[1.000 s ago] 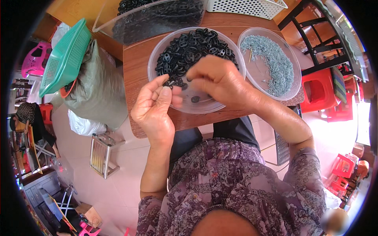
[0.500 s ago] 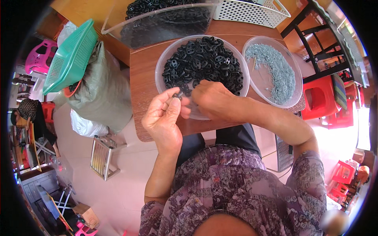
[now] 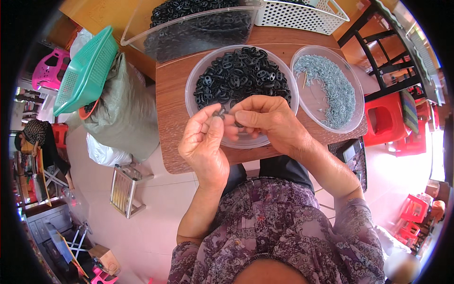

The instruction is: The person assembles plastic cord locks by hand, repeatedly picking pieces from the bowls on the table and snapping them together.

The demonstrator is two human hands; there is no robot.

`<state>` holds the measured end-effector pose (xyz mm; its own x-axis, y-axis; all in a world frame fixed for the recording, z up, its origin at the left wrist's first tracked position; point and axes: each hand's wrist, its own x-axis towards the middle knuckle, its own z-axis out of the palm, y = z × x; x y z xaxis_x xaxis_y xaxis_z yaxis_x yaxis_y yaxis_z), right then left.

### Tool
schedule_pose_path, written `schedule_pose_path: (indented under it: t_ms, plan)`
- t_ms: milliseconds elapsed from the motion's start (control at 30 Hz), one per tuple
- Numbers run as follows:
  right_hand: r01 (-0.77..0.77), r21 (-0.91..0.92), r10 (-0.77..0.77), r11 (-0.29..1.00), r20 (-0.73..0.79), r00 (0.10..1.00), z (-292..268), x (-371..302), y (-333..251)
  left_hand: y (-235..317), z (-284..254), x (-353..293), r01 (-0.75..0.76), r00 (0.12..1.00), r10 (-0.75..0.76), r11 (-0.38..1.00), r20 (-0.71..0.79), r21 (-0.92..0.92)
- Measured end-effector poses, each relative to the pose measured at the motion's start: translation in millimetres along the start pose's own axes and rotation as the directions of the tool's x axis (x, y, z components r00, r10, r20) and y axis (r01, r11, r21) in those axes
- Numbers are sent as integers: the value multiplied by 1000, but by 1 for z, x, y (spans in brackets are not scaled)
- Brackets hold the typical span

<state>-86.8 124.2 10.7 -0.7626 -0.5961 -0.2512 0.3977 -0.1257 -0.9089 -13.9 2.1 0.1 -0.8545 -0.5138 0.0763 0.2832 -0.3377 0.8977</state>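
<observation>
Above the near rim of a round clear plastic basin (image 3: pixel 192 97), my two hands work close together. The basin holds a heap of small black plastic pieces with holes (image 3: pixel 241 71). My left hand (image 3: pixel 205 149) pinches one small black piece (image 3: pixel 219 113) between thumb and fingertips. Just beside it, my right hand (image 3: pixel 274 120) is closed in a pinch, with a small dark piece (image 3: pixel 239 124) showing below its fingertips. To the right, a second clear basin (image 3: pixel 312 106) holds many thin silver-grey metal parts (image 3: pixel 338 85), too small to name surely.
A clear bin (image 3: pixel 198 40) of black pieces and a white perforated basket (image 3: pixel 298 18) stand at the wooden table's (image 3: pixel 172 118) far side. Left are a full sack (image 3: pixel 127 109), a green basket (image 3: pixel 87 71) and a metal stool (image 3: pixel 126 191). Red stools (image 3: pixel 380 118) stand right.
My right hand has lifted from the black pieces and come back beside the left one, its thumb now showing. My left hand has shifted slightly right, still pinching its piece.
</observation>
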Motion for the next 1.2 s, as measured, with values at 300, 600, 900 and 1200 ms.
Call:
schedule_pose_path:
  t_ms: [300,600,900,1200]
  plan:
    - [-36,177,45,984,-46,998,4,-4,9,-2,-1,-1,-17,1000,17,999,-10,41]
    - [88,-12,-89,996,-64,994,9,-6,13,-4,-5,-4,-21,999,21,1000,-27,-13]
    - [19,-32,-22,999,-94,995,4,-4,2,-2,-7,-5,16,1000,-17,999,11,50]
    - [31,55,-25,998,-114,993,0,1,4,2,-3,-7,80,997,-80,994,-12,75]
